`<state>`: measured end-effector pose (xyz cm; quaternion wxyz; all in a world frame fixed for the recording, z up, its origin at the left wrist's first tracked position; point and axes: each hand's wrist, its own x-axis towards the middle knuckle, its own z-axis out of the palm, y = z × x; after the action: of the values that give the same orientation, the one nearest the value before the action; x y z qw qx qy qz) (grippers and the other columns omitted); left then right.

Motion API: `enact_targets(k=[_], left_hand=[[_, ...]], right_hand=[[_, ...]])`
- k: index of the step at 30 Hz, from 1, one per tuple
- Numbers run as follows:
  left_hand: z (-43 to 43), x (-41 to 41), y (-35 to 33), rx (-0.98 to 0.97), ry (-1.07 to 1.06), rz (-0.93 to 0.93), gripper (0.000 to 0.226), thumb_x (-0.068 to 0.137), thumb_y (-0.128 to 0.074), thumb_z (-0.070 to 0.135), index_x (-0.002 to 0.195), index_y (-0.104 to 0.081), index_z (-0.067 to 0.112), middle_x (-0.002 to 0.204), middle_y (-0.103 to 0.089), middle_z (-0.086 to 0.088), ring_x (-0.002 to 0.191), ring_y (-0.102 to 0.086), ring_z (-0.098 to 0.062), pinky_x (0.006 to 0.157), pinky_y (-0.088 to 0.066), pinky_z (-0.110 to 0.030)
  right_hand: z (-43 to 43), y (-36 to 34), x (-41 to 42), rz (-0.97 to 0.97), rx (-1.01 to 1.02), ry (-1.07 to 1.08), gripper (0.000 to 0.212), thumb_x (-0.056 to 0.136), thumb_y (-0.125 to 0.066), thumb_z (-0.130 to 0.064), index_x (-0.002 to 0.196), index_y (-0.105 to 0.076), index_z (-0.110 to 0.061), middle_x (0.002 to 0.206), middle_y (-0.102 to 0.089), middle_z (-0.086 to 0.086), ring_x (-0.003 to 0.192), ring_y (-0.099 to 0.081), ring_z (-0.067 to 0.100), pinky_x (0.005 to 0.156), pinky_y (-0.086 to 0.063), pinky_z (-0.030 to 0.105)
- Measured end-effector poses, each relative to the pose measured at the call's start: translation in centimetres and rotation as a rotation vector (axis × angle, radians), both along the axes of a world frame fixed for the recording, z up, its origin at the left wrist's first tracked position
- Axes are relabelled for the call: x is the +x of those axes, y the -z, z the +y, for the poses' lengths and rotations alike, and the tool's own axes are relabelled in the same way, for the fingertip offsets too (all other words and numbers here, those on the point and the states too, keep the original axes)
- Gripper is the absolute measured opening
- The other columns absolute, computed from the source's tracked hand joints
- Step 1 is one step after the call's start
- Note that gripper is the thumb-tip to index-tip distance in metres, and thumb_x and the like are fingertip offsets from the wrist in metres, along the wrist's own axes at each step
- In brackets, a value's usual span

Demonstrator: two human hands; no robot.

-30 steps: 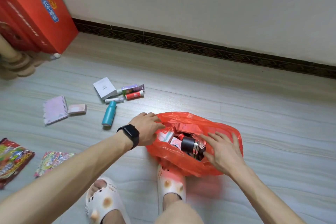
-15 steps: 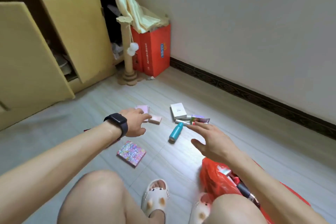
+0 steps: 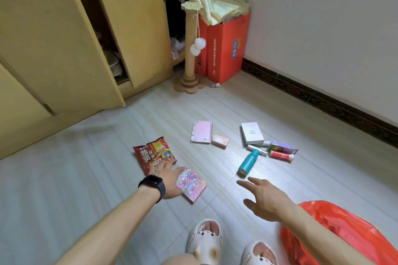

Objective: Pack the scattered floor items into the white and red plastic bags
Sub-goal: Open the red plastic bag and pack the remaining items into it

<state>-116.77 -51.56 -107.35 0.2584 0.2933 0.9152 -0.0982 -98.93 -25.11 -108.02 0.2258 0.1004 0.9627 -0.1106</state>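
Observation:
My left hand (image 3: 170, 180), a black watch on its wrist, lies low on the floor. Its fingers touch the lower corner of a red noodle packet (image 3: 154, 154) and its thumb touches a colourful flat packet (image 3: 191, 185). My right hand (image 3: 263, 198) hovers open with spread fingers, just short of a teal bottle (image 3: 247, 162) lying on the floor. The red plastic bag (image 3: 344, 234) sits at the bottom right beside my right arm. Further off lie a pink notebook (image 3: 202, 131), a small pink box (image 3: 220, 141), a white box (image 3: 252, 133) and a cluster of tubes (image 3: 280, 153). No white bag is in view.
A yellow cabinet (image 3: 53, 49) with open doors fills the left. A cardboard scratching post (image 3: 190, 54) and red boxes (image 3: 224, 49) stand in the far corner. A dark skirting board (image 3: 323, 101) runs along the right wall. My slippered feet (image 3: 204, 241) are at the bottom.
Both hands left the red bag and swung left. My left hand dropped to the noodle packet and colourful packet; my right hand moved toward the teal bottle.

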Motion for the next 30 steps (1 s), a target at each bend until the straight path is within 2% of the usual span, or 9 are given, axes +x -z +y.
enact_targets(k=[6, 10, 14, 17, 19, 21, 23, 25, 30], left_hand=[[3.7, -1.8, 8.0, -0.031, -0.048, -0.048, 0.095, 0.079, -0.057, 0.067, 0.154, -0.006, 0.040, 0.163, 0.007, -0.012, 0.148, 0.000, -0.036, 0.115, -0.008, -0.057], [5.0, -2.6, 13.3, -0.052, -0.108, -0.146, 0.115, 0.068, -0.059, 0.079, 0.150, 0.015, 0.046, 0.160, 0.022, -0.014, 0.147, 0.007, -0.043, 0.113, -0.005, -0.062], [5.5, -3.2, 17.1, -0.064, -0.183, -0.178, 0.118, 0.058, -0.056, 0.088, 0.140, 0.024, 0.059, 0.155, 0.035, -0.010, 0.146, 0.012, -0.045, 0.109, -0.006, -0.068], [5.7, -3.0, 18.8, -0.023, -0.224, -0.140, 0.113, 0.058, -0.054, 0.088, 0.139, 0.021, 0.062, 0.157, 0.029, -0.011, 0.146, 0.007, -0.043, 0.111, -0.014, -0.062], [5.8, -2.3, 19.5, 0.039, -0.241, -0.094, 0.109, 0.061, -0.054, 0.084, 0.142, 0.014, 0.060, 0.159, 0.019, -0.014, 0.146, 0.002, -0.042, 0.113, -0.018, -0.055], [5.6, -1.5, 19.6, 0.073, -0.211, -0.054, 0.106, 0.061, -0.054, 0.080, 0.145, 0.007, 0.058, 0.158, 0.008, -0.016, 0.144, -0.006, -0.040, 0.113, -0.021, -0.052], [5.4, -1.1, 19.3, 0.071, -0.173, -0.030, 0.103, 0.060, -0.054, 0.075, 0.147, -0.002, 0.056, 0.153, -0.004, -0.016, 0.137, -0.016, -0.038, 0.111, -0.027, -0.049], [5.4, -0.6, 18.7, 0.047, -0.147, -0.036, 0.101, 0.059, -0.055, 0.070, 0.147, -0.009, 0.054, 0.149, -0.011, -0.015, 0.131, -0.022, -0.036, 0.107, -0.032, -0.047], [5.0, -0.4, 17.4, -0.085, -0.036, -0.077, 0.109, 0.056, -0.058, 0.066, 0.149, -0.004, 0.049, 0.144, -0.015, -0.015, 0.126, -0.026, -0.036, 0.102, -0.038, -0.045]], right_hand=[[3.4, 7.4, -2.3, -0.260, 0.014, 0.084, 0.070, 0.096, -0.045, -0.050, 0.154, -0.006, -0.045, 0.164, -0.013, 0.008, 0.145, -0.027, 0.030, 0.108, -0.041, 0.045], [6.4, 11.3, -6.5, -0.248, 0.027, 0.197, 0.076, 0.096, -0.042, -0.055, 0.152, 0.008, -0.047, 0.162, -0.005, 0.020, 0.136, -0.037, 0.039, 0.104, -0.043, 0.047], [8.7, 14.8, -10.6, -0.197, -0.028, 0.340, 0.078, 0.092, -0.035, -0.071, 0.151, 0.010, -0.048, 0.161, 0.003, 0.022, 0.131, -0.041, 0.044, 0.103, -0.043, 0.050], [8.7, 16.7, -11.6, -0.176, 0.043, 0.347, 0.078, 0.088, -0.032, -0.077, 0.152, -0.002, -0.047, 0.162, 0.002, 0.020, 0.135, -0.035, 0.042, 0.104, -0.040, 0.049], [7.5, 17.4, -10.9, -0.097, 0.102, 0.333, 0.065, 0.090, -0.037, -0.073, 0.146, -0.028, -0.041, 0.160, -0.007, 0.018, 0.130, -0.038, 0.038, 0.100, -0.042, 0.045], [5.8, 17.9, -9.0, 0.020, 0.082, 0.345, 0.043, 0.095, -0.043, -0.060, 0.129, -0.050, -0.034, 0.154, -0.020, 0.014, 0.118, -0.043, 0.036, 0.089, -0.048, 0.043], [4.2, 18.2, -7.0, 0.086, 0.042, 0.341, 0.027, 0.099, -0.047, -0.040, 0.123, -0.055, -0.030, 0.145, -0.031, 0.014, 0.107, -0.044, 0.035, 0.080, -0.051, 0.042], [3.3, 18.3, -5.2, 0.064, -0.025, 0.366, 0.029, 0.098, -0.048, -0.026, 0.126, -0.053, -0.032, 0.143, -0.030, 0.015, 0.106, -0.042, 0.035, 0.083, -0.051, 0.043], [2.4, 15.7, -2.1, 0.131, -0.314, 0.516, 0.040, 0.094, -0.056, -0.020, 0.129, -0.057, -0.039, 0.144, -0.036, 0.014, 0.107, -0.052, 0.036, 0.096, -0.045, 0.038]])
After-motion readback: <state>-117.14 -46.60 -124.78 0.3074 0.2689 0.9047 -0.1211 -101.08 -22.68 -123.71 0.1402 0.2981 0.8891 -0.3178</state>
